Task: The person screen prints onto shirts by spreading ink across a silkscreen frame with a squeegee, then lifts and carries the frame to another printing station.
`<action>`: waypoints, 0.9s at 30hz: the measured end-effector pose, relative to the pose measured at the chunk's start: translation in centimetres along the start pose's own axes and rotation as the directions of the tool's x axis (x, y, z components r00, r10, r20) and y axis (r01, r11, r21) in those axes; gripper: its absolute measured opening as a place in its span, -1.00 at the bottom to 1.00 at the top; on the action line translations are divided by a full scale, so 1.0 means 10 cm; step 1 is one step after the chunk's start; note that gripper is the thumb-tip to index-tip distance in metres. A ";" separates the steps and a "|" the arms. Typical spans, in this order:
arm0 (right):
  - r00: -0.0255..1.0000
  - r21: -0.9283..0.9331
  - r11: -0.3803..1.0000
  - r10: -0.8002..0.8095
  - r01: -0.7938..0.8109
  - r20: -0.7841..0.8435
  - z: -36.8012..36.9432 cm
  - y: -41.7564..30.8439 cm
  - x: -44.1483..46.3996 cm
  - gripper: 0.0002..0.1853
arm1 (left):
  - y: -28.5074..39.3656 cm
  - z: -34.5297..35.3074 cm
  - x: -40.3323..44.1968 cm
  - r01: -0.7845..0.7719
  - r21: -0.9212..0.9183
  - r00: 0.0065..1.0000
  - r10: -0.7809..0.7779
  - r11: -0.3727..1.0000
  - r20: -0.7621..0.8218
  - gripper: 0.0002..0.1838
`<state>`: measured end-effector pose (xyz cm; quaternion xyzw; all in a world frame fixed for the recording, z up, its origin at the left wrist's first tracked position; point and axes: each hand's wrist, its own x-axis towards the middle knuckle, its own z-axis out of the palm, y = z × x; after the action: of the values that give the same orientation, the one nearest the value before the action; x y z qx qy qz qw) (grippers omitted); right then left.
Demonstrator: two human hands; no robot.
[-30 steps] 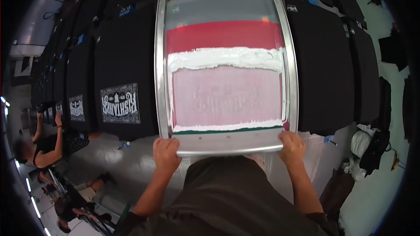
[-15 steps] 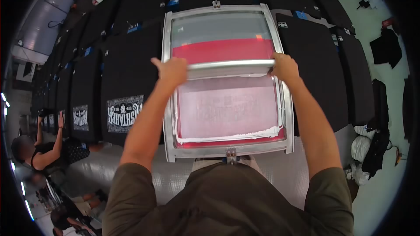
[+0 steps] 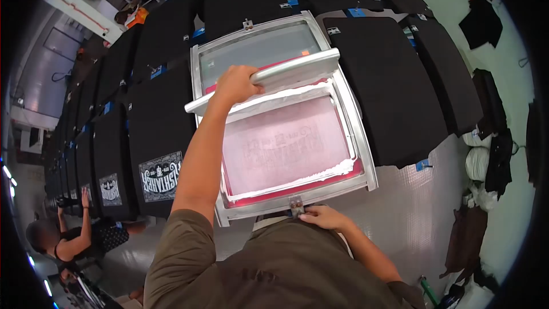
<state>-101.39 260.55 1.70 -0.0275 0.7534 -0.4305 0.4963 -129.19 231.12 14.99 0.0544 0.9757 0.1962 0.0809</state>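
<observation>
A metal-framed screen lies over a black board, its mesh showing faint mirrored lettering inside a white ink border. My left hand is wrapped round the middle of a long metal squeegee, which lies tilted across the upper screen. White ink runs in a band just below the squeegee. At the frame's near edge, my right hand is by the metal bracket, its thumb at the bracket and its fingers partly bent; whether it grips the bracket is unclear.
Black shirts on boards stand in rows on both sides. A white printed design shows on the board to the left. Another person reaches toward the boards at the far left. Black cloths hang at the right.
The squeegee went from the near edge up the screen in both hands. My right hand has since let go of it and come down to the near bracket. The view has turned.
</observation>
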 end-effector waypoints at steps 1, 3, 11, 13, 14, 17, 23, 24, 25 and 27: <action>0.998 0.269 0.963 -0.016 0.001 0.053 0.09 -0.06 0.04 -0.61 | 0.03 0.05 0.01 0.011 0.048 1.000 -0.010 0.999 -0.001 -0.58; 0.995 0.474 0.879 0.005 -0.052 0.102 0.13 -0.14 0.09 -0.62 | 0.08 0.20 0.00 0.032 0.124 0.999 -0.028 0.992 -0.030 -0.60; 0.996 0.329 0.944 0.012 0.017 -0.088 0.18 -0.14 0.07 -0.71 | 0.16 0.62 -0.49 -0.009 0.192 1.000 0.013 0.981 -0.019 -0.76; 0.998 0.331 0.944 0.010 0.012 -0.065 0.17 -0.14 0.08 -0.71 | 0.15 0.78 -0.81 -0.114 0.214 0.990 0.129 0.970 -0.057 -0.77; 0.998 0.312 0.950 0.010 0.012 -0.069 0.16 -0.15 0.08 -0.72 | 0.14 0.91 -1.01 -0.122 0.204 0.986 0.142 0.971 -0.086 -0.76; 0.996 0.259 0.966 -0.006 0.029 -0.089 0.18 -0.09 0.12 -0.72 | 0.36 1.26 -1.71 -0.116 0.157 0.973 0.143 0.981 -0.178 -0.71; 0.947 -0.206 0.972 -0.168 0.113 -0.274 0.16 -0.18 -0.01 -0.62 | 0.82 1.60 -2.66 -0.186 0.141 0.908 0.225 0.972 -0.353 -0.66; 0.962 -0.074 0.987 -0.153 0.140 -0.225 0.16 -0.10 0.06 -0.61 | 0.83 1.55 -2.63 -0.186 0.120 0.910 0.217 0.975 -0.354 -0.66; 0.974 0.060 0.986 -0.146 0.158 -0.173 0.17 -0.08 0.07 -0.60 | 0.83 1.43 -2.56 -0.180 0.122 0.909 0.212 0.976 -0.360 -0.66; 0.969 0.060 0.986 -0.142 0.157 -0.203 0.20 -0.10 0.01 -0.65 | 0.79 1.13 -2.35 -0.113 0.092 0.985 0.124 0.989 -0.121 -0.68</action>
<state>-100.31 258.67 2.02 -0.0225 0.7778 -0.4957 0.3857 -103.51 239.36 11.04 0.1031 0.9813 0.1623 0.0048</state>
